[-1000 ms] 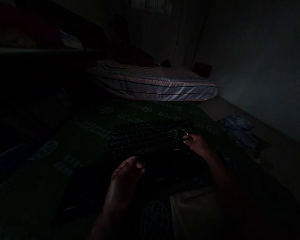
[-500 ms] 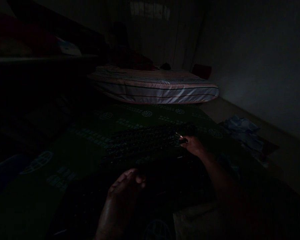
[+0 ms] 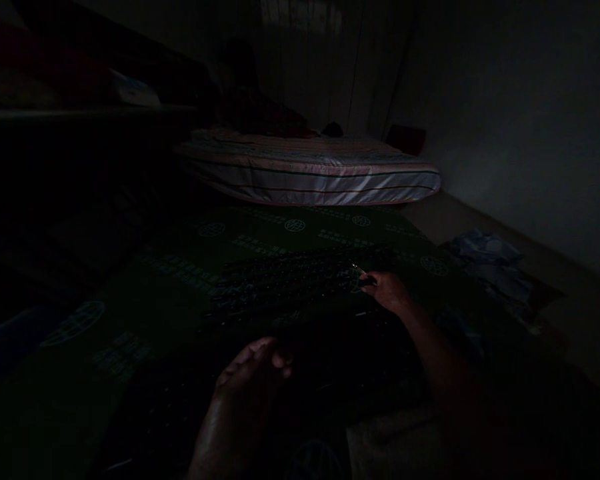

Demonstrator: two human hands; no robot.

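The room is very dark. My right hand is closed on a slim tool with a shiny, narrow metal tip pointing left; its exact kind is unclear. The tip is over or beside rows of thin black strips dotted with small bright specks. They lie on a green sheet printed with pale globe marks and lettering. Nearer to me, my left hand is closed, its fingers curled in and the thumb on the right. Deep shadow hides whatever it may hold. Around it spreads a black area with scattered bright dots.
A striped mattress lies beyond the green sheet. Crumpled pale cloth rests on the floor to the right, near the wall. A shelf edge runs along the left. A light brownish flat piece is at the bottom.
The view has shifted very slightly. Both hands keep nearly the same places, and the tool is still in my right hand.
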